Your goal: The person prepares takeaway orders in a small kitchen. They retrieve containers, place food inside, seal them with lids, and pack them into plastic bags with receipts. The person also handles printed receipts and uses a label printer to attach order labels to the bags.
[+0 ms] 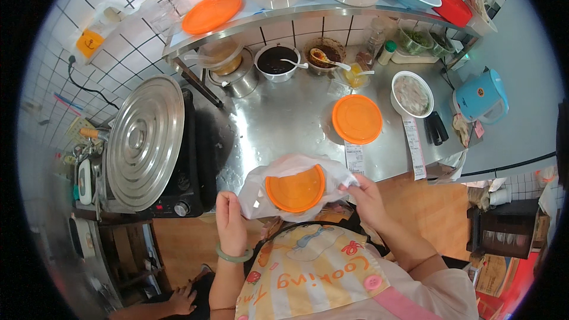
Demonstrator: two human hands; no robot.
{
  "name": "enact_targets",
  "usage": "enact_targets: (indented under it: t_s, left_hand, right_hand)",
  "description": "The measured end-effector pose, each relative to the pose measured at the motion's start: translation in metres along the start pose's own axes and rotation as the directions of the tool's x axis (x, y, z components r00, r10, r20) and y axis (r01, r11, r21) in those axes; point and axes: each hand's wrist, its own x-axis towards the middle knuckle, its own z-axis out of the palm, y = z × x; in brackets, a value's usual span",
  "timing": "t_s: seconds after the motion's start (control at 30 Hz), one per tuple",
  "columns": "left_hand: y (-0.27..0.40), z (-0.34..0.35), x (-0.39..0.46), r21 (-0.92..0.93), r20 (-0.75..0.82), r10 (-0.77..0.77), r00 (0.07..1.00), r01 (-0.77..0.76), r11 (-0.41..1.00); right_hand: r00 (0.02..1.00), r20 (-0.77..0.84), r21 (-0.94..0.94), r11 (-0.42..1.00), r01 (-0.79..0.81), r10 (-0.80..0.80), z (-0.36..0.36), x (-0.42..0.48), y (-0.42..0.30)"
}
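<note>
A white plastic bag (262,178) is spread at the near edge of the steel counter, and an orange round lid (295,191) shows inside its opening. The bag hides whatever lies under that lid. My left hand (230,220), with a green bangle on the wrist, pinches the bag's left edge. The right edge is gripped between the fingers of my right hand (366,198). Farther back on the counter stands a container with an orange lid (357,119), a printed slip (354,158) beside its near side. An open white bowl of food (412,93) is to its right.
On the left, a large metal lid (144,142) covers an induction cooker (186,186). Sauce bowls (276,60) line the back under a shelf (284,11) stacked with white bowls. A blue kettle (480,98) stands right. Another person's hand (182,300) appears at lower left.
</note>
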Motion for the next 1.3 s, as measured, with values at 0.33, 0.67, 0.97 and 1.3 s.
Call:
enact_targets:
  t_s: [0.33,0.67,0.97,1.3]
  left_hand:
    - [0.01,0.016,-0.016,0.597,0.624,0.552,0.553,-0.793,0.12]
    - [-0.059,0.017,-0.018,0.439,0.883,0.184,0.433,-0.898,0.008]
    - [-0.053,0.009,-0.023,0.504,0.817,0.117,0.565,-0.798,0.329]
    - [-0.029,0.017,-0.018,0.59,0.734,0.181,0.654,-0.747,0.308]
  right_hand:
    - [0.524,0.457,-0.539,0.244,0.806,-0.719,0.031,0.027,-0.05]
    - [0.419,0.866,-0.315,-0.355,0.88,0.272,0.098,0.07,0.002]
    - [0.529,0.839,-0.507,-0.173,0.845,0.125,0.094,0.073,0.034]
    - [0.464,0.867,-0.46,0.066,0.885,-0.181,0.072,0.07,0.025]
